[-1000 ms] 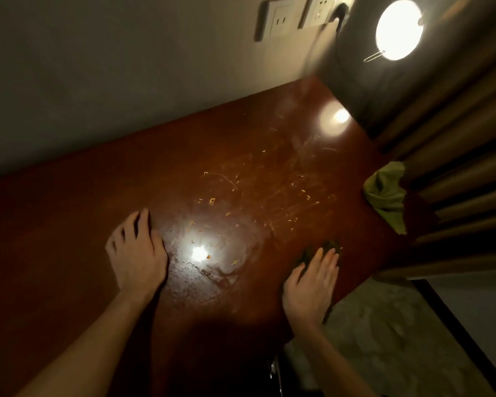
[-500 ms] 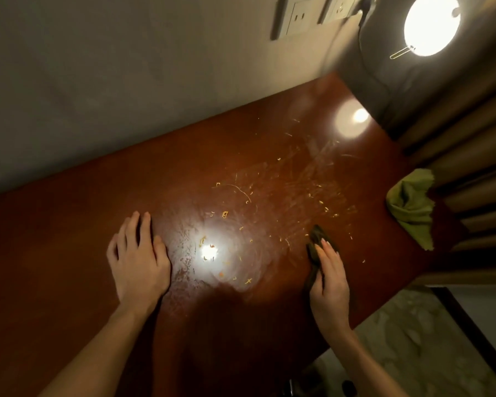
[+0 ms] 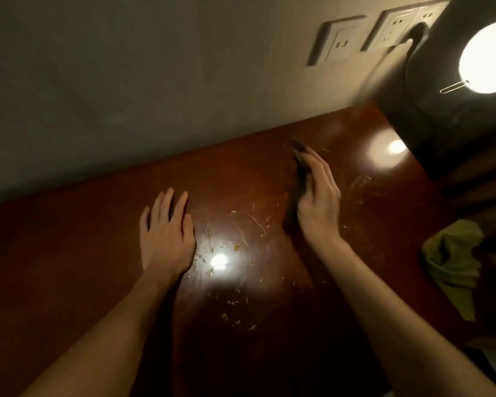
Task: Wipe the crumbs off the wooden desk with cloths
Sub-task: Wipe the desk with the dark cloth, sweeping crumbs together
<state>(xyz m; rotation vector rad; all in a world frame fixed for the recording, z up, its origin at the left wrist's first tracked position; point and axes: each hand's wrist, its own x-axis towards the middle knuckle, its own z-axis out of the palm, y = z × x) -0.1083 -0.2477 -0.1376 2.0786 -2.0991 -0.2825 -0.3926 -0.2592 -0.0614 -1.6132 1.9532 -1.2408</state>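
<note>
Well, we look down on a glossy reddish-brown wooden worktop (image 3: 69, 267) whose polished surface throws back a hard white glare (image 3: 218, 260) near its middle. Small pale, curled crumbs (image 3: 235, 247) lie scattered around that glare and toward the near edge, with a few thin strands among them.

Our left hand (image 3: 166, 236) lies flat on the wood just left of the glare, palm down, fingers straight and slightly spread, holding nothing. Our right hand (image 3: 318, 202) is farther back, near the wall (image 3: 126, 81), tipped up on its edge with the fingers stretched long against a dark cloth (image 3: 298, 167). The cloth is a narrow, bunched strip between hand and wood; blur softens it, and the thumb is hidden from us. The two hands are well apart, with crumbs between them.

A second, green cloth (image 3: 453, 262) sits crumpled in soft folds at the worktop's right end, apart from both hands.

Behind, the matte plaster wall carries square sockets (image 3: 338, 41), one with a dark plug (image 3: 417, 34) in it, beside a round glowing lamp (image 3: 484, 57).
</note>
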